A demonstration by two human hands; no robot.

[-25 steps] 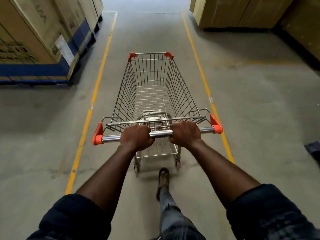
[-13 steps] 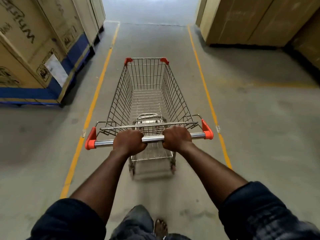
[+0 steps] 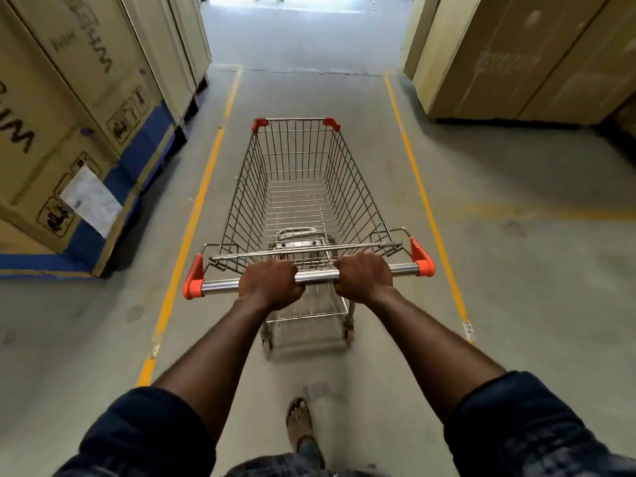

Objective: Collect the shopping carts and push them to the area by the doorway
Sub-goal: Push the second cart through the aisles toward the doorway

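Left hand (image 3: 270, 285) and right hand (image 3: 364, 278), both wrapped around the handle (image 3: 316, 277), are rolling the shopping cart (image 3: 299, 187) further down the aisle, bringing what is probably the doorway (image 3: 303, 8) into view.

Unreadable lettering on cardboard boxes (image 3: 69, 108)

A warehouse or stockroom: tall cardboard cartons (image 3: 69, 108) with handling symbols stand stacked on blue pallets (image 3: 144, 149) on both sides, and yellow painted lines (image 3: 192, 215) mark an aisle along the bare concrete floor (image 3: 516, 270) toward a bright doorway (image 3: 303, 3).
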